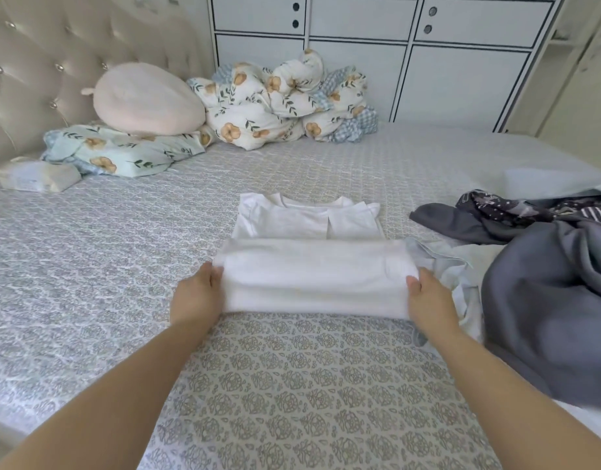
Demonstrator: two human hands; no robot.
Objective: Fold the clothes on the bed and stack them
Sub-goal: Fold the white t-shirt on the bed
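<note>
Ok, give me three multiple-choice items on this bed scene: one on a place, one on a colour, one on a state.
1. Where does the heap of unfolded grey clothes lie relative to the white cotton shirt?
A. To its right
B. To its left
C. Beneath it

2. What colour is the round plush cushion by the headboard?
A. Green
B. Pale pink
C. Black

3. How is the white shirt?
A. Spread fully flat
B. On a hanger
C. Partly folded, hem end doubled towards the collar

Answers: 1 A, the grey heap fills the right edge. 2 B, it is pale pink. 3 C, left hand and right hand grip the folded band's ends.
</note>
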